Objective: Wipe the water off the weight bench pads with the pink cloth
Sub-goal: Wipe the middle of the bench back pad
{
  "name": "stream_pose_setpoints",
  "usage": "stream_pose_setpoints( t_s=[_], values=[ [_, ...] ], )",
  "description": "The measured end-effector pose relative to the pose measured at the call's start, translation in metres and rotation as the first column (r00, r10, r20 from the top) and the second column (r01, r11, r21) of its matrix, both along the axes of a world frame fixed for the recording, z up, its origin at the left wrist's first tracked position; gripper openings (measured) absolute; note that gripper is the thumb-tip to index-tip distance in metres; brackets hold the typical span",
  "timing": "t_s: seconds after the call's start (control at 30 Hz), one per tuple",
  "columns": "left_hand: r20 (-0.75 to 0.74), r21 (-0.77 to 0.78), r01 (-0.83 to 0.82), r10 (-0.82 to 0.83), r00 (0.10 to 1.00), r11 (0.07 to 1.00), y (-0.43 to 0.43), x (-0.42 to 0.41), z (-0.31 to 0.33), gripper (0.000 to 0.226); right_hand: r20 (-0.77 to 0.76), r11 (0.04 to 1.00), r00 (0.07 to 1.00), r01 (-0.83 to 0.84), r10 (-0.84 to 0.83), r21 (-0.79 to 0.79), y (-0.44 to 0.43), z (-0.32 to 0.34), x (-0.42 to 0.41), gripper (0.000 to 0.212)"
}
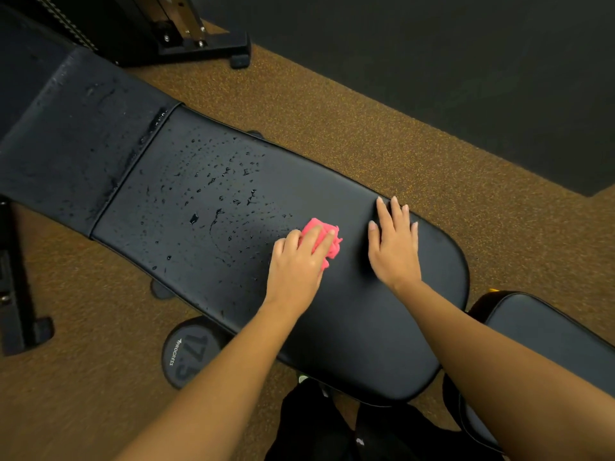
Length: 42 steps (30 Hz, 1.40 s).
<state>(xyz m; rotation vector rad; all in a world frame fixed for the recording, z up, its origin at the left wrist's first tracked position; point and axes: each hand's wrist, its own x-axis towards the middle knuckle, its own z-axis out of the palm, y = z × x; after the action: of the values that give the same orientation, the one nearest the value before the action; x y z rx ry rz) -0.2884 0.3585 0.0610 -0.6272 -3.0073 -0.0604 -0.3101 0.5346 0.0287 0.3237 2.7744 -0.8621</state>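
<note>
A long black bench pad [382, 327] runs from lower right to upper left, and water drops [216, 194] cover its middle part. A second black pad [76, 134] adjoins it at the upper left, also wet. My left hand [298, 261] presses a bunched pink cloth [327, 242] flat onto the long pad at the edge of the wet patch. My right hand [394, 242] rests flat on the dry part of the pad, fingers straight, a little to the right of the cloth.
A 17.5 dumbbell [186, 352] lies on the brown speckled floor under the pad's near edge. Another black pad [549, 331] sits at the lower right. A machine base [203, 44] stands at the top, a black frame [13, 277] at the left.
</note>
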Motion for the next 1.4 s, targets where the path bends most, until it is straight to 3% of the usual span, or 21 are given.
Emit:
stream_pose_setpoints(
  t_s=[0.1,0.33,0.4,0.53,0.67,0.9,1.13,1.3,1.4],
  values=[
    [-0.021,-0.063,-0.026,0.024,0.999,0.998,-0.007,-0.006,0.002,0.061,0.008,0.999,0.999,-0.036,0.036,0.028,0.004,0.002,0.002,0.049],
    [-0.1,-0.003,-0.268,0.266,0.959,0.964,-0.04,-0.031,0.012,0.057,0.014,1.0,1.0,-0.002,0.002,-0.002,0.001,0.006,0.001,0.048],
    [-0.074,0.052,-0.229,0.233,0.97,0.972,-0.03,-0.023,0.008,0.061,0.011,1.0,1.0,0.009,-0.009,-0.012,-0.001,0.005,0.001,0.048],
    [0.009,0.039,0.002,-0.003,1.0,0.999,-0.003,0.006,-0.006,0.067,-0.006,1.0,1.0,0.019,-0.019,0.008,-0.003,0.002,0.001,0.048],
    [0.014,0.013,0.07,-0.07,0.997,0.997,-0.003,0.002,-0.004,0.063,-0.014,1.0,0.999,0.031,-0.031,0.002,-0.004,0.001,0.001,0.048],
    [-0.046,0.004,-0.177,0.177,0.983,0.984,-0.017,-0.03,0.006,0.055,-0.005,0.999,0.999,0.034,-0.034,0.002,-0.005,0.004,0.001,0.048],
    [0.038,-0.055,0.043,-0.041,0.998,0.998,0.017,0.004,-0.003,0.063,-0.005,0.999,0.999,0.035,-0.035,0.015,-0.006,0.005,0.0,0.048],
    [-0.011,0.014,0.042,-0.042,0.999,0.999,-0.004,-0.009,-0.001,0.06,0.005,1.0,1.0,-0.003,0.003,0.017,0.002,0.007,0.001,0.048],
    [-0.042,0.012,-0.044,0.045,0.998,0.999,-0.028,-0.013,0.003,0.063,0.013,1.0,1.0,-0.011,0.011,0.006,0.004,0.008,0.001,0.047]
  ],
)
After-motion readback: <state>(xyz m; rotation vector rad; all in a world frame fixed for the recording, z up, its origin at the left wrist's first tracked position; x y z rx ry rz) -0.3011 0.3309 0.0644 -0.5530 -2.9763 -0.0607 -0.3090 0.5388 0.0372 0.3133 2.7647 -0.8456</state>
